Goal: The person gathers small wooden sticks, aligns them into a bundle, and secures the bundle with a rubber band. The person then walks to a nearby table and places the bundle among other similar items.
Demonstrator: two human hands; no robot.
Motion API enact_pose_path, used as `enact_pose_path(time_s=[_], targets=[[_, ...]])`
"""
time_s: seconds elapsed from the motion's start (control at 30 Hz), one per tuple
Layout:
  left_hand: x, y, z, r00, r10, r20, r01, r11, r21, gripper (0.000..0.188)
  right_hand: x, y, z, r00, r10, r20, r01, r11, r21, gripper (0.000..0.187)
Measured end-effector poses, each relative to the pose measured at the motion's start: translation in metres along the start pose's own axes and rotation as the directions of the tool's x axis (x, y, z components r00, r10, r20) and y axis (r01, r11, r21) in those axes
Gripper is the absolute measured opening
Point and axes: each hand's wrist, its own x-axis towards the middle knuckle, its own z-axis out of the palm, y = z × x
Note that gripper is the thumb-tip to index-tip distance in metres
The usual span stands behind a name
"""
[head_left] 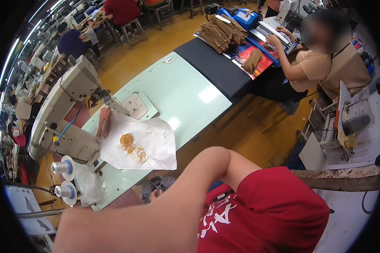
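My right arm [190, 181] bends at the elbow across the lower middle, with its forearm close and large; the hand lies outside the picture. Just past that forearm, a few fingertips [156, 195], seemingly of my left hand, show beside a grey, crumpled bundle [162, 184] below the table edge. The rest of that hand is hidden, and its grip cannot be made out. On the pale green table [183, 86], a white sheet [160, 137] carries a loose heap of yellowish rubber bands [127, 141]. Brown strips [104, 120] lie at the sheet's far left corner.
A beige sewing machine [67, 99] stands at the left, with two thread spools [63, 167] and clear plastic [90, 185] near it. At the far right, a co-worker [310, 67] handles a blue-and-silver machine [274, 36] beside stacked brown pieces [223, 33]. A wooden beam [337, 178] is at right.
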Motion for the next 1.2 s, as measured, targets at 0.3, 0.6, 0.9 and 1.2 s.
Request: enact_pose_path(time_s=[0.3,0.6,0.9,1.2], targets=[[-0.071,-0.106,0.025,0.987,0.038,-0.155,-0.066,0.982,-0.178,0.038,0.011,0.061,0.096,0.985,-0.109,0.134,0.044,0.909,0.413,0.021],[-0.102,0.013,0.019,0.896,0.341,-0.285,-0.433,0.817,-0.382,0.032,-0.033,0.064,0.133,0.976,0.054,0.211,-0.008,0.977,-0.214,0.032],[-0.067,0.035,0.039,0.912,0.410,0.001,-0.359,0.799,-0.483,0.034,-0.096,0.091,0.137,0.953,0.236,0.189,-0.144,0.903,-0.405,0.022],[-0.133,-0.012,0.010,0.925,0.373,0.071,-0.365,0.925,-0.105,0.044,-0.285,0.141,0.106,-0.175,0.561,-0.809,-0.616,-0.703,-0.355,0.038]])
